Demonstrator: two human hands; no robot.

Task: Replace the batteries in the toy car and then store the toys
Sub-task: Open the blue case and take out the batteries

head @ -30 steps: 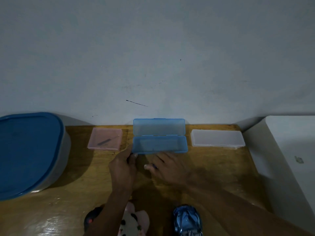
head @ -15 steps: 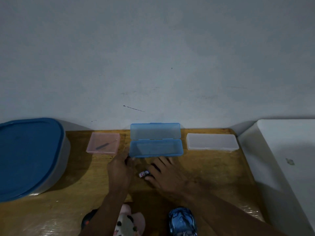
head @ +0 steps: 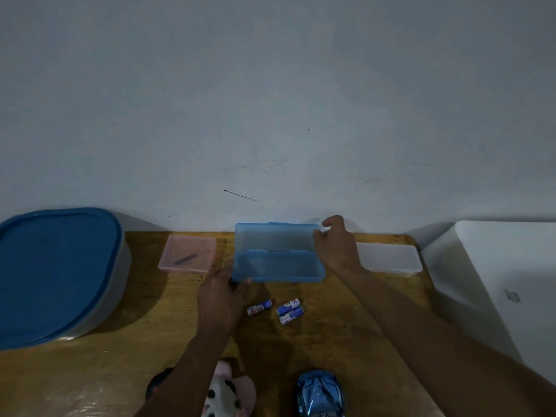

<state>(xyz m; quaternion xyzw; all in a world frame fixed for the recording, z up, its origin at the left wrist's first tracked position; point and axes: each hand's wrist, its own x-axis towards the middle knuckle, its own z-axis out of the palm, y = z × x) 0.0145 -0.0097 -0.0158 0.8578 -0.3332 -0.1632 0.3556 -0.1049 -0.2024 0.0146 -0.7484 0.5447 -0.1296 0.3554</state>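
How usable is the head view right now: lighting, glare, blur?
Head view: dim and blue-tinted; three small blue-and-white batteries stay sharp, labels unreadable. Glare streaks the glossy wooden table at lower left. Wide-angle bending curves the white cabinet. The shiny blue toy car is cropped by the frame.

The desk (head: 90, 371) is brown wood. The open box (head: 276, 267) is clear blue, the flat box (head: 188, 254) pink, the third box (head: 391, 258) white. The batteries (head: 284, 310) are blue and white. The car (head: 320, 397) is shiny blue. The tub lid (head: 54, 272) is dark blue.
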